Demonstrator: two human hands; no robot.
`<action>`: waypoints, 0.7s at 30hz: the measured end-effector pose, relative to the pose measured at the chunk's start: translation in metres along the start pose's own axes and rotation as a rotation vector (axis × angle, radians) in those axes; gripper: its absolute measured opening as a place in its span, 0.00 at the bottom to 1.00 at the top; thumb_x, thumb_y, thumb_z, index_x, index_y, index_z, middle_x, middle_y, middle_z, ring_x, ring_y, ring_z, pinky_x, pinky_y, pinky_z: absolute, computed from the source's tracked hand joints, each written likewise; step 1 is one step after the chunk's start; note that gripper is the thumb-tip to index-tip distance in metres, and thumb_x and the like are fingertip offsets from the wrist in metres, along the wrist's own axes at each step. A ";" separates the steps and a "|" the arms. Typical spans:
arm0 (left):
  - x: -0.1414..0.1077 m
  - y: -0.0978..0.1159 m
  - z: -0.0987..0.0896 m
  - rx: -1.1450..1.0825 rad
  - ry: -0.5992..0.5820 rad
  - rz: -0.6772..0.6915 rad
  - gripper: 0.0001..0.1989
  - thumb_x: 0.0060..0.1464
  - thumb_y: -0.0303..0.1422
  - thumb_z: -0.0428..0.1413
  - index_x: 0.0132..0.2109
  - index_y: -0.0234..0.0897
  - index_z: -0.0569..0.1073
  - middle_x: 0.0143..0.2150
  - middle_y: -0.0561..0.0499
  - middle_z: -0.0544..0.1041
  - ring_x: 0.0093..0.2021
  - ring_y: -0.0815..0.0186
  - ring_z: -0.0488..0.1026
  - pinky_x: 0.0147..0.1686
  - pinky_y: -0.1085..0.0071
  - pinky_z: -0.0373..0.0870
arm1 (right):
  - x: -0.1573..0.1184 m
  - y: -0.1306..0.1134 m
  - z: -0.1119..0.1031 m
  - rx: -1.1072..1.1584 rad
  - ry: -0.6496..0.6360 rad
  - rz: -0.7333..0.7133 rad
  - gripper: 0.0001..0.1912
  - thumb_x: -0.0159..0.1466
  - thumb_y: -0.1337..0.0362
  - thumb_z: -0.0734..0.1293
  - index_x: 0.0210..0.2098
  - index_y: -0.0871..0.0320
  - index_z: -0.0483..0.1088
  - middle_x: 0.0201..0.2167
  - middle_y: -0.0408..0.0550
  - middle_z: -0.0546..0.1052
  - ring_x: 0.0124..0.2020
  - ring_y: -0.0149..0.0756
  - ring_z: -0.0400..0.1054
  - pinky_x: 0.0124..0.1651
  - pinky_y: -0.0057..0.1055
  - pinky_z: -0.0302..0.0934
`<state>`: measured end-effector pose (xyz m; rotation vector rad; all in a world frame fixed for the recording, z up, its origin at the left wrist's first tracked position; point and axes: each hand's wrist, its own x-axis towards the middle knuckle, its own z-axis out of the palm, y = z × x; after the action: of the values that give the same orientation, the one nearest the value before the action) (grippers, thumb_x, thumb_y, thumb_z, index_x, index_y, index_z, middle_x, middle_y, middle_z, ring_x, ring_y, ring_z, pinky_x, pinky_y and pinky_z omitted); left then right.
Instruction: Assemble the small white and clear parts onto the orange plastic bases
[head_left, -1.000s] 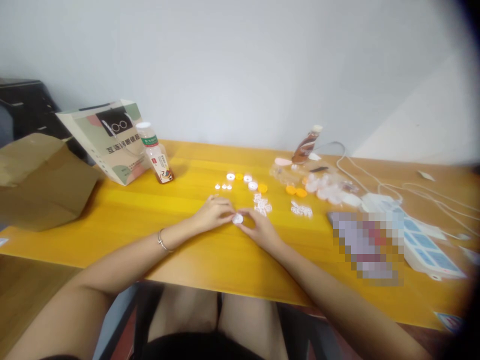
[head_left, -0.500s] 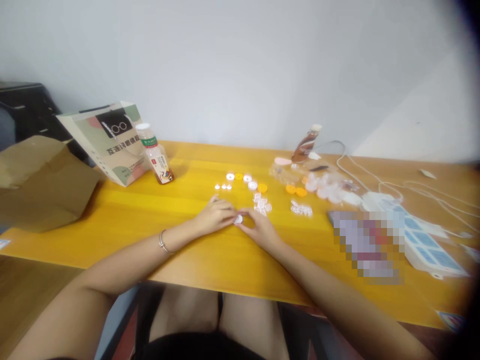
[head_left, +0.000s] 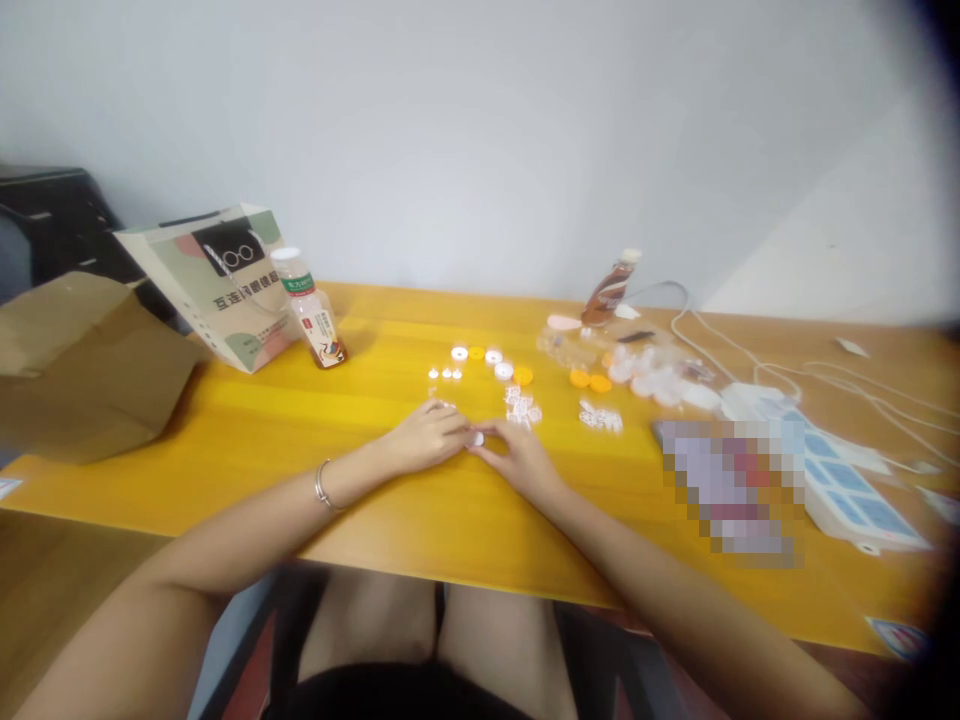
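Note:
Between my two hands, just above the yellow table (head_left: 360, 510), is a small white round piece (head_left: 478, 438). My left hand (head_left: 431, 435) pinches it from the left, and my right hand (head_left: 517, 455) grips its right side with thumb and forefinger. The fingertips hide part of it. Beyond my hands, white discs (head_left: 493, 356) and orange discs (head_left: 523, 375) lie in a curved row. Several small white pointed pieces (head_left: 447, 373) stand left of them. Flat white cut-out pieces (head_left: 523, 408) lie in a pile behind my right hand, with a second pile (head_left: 600, 416) farther right.
At left stand a brown paper bag (head_left: 82, 370), a printed gift bag (head_left: 225, 290) and a labelled bottle (head_left: 311, 310). A brown drink bottle (head_left: 611, 290) stands at the back. On the right are clear packaging (head_left: 652, 370), a blurred-out flat object (head_left: 727, 490), a power strip (head_left: 855, 490) and cables (head_left: 712, 335).
Almost nothing differs. Both hands keep hold of the small white piece in the same place, and the view has shifted very slightly.

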<state>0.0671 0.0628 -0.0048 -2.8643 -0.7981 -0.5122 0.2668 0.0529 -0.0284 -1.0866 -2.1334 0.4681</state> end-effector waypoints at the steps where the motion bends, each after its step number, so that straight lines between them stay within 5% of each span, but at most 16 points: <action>1: -0.001 -0.001 0.002 -0.072 0.019 -0.060 0.13 0.59 0.34 0.44 0.46 0.41 0.71 0.41 0.48 0.74 0.42 0.66 0.69 0.43 0.66 0.57 | 0.000 0.000 0.000 0.002 0.000 0.001 0.11 0.56 0.60 0.66 0.38 0.54 0.68 0.37 0.47 0.77 0.40 0.40 0.71 0.44 0.39 0.63; 6: -0.005 -0.008 0.004 -0.332 0.042 -0.213 0.13 0.58 0.35 0.46 0.45 0.44 0.72 0.43 0.51 0.76 0.43 0.68 0.71 0.48 0.67 0.57 | 0.000 0.003 0.000 -0.026 0.009 -0.006 0.11 0.56 0.59 0.65 0.39 0.54 0.69 0.37 0.46 0.77 0.40 0.39 0.71 0.44 0.39 0.62; 21: -0.008 -0.005 -0.001 -0.202 -0.026 -0.098 0.14 0.59 0.35 0.44 0.49 0.44 0.69 0.49 0.48 0.73 0.49 0.66 0.68 0.56 0.60 0.44 | -0.002 0.004 0.001 -0.081 0.010 -0.047 0.08 0.58 0.59 0.64 0.36 0.51 0.71 0.39 0.44 0.77 0.41 0.38 0.71 0.46 0.40 0.56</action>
<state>0.0583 0.0629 -0.0064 -3.0314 -0.9466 -0.6011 0.2693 0.0534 -0.0323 -1.0785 -2.1807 0.3563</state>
